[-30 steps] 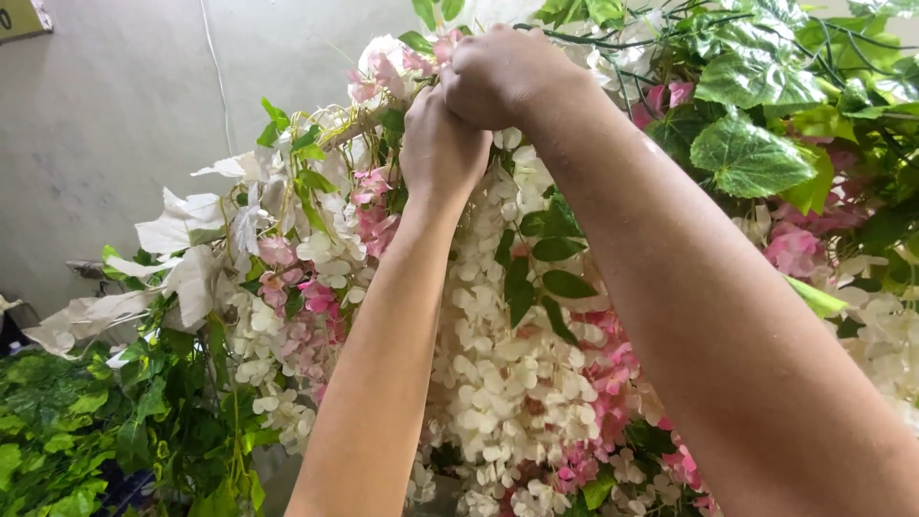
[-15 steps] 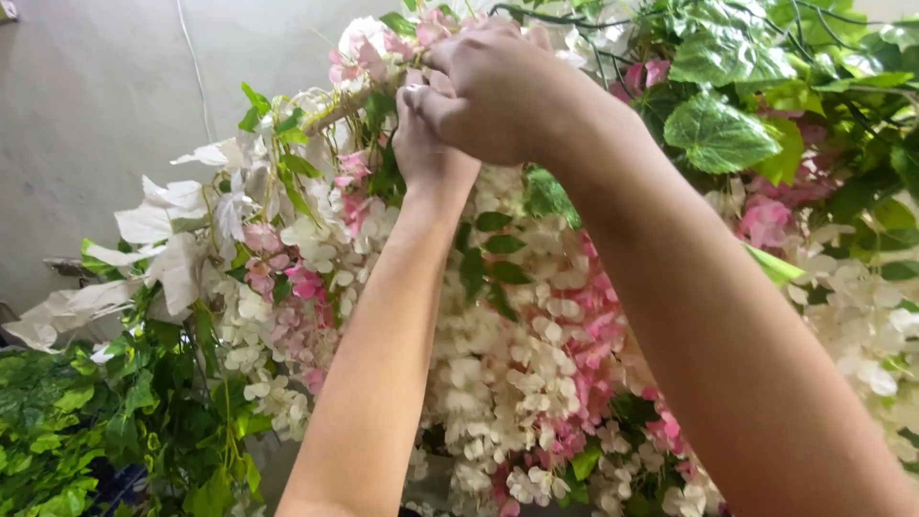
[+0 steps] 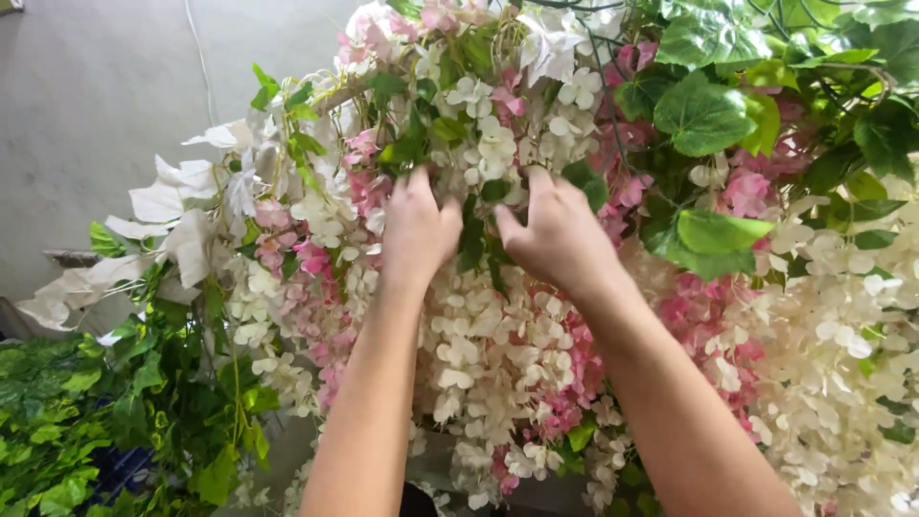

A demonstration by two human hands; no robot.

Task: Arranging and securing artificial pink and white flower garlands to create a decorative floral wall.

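Your left hand (image 3: 418, 230) and right hand (image 3: 557, 235) are both reaching up side by side into the hanging flower garland (image 3: 498, 345), fingers curled into the white and pink blossoms, though the petals are hiding the fingertips, so I cannot tell whether either hand is actually pinching a stem or just pressing in. The garland is hanging straight in front of you, its white clusters trailing down between your forearms, with broad green ivy leaves (image 3: 704, 115) crowding above your right hand and a grey wall (image 3: 86, 105) showing behind at the left
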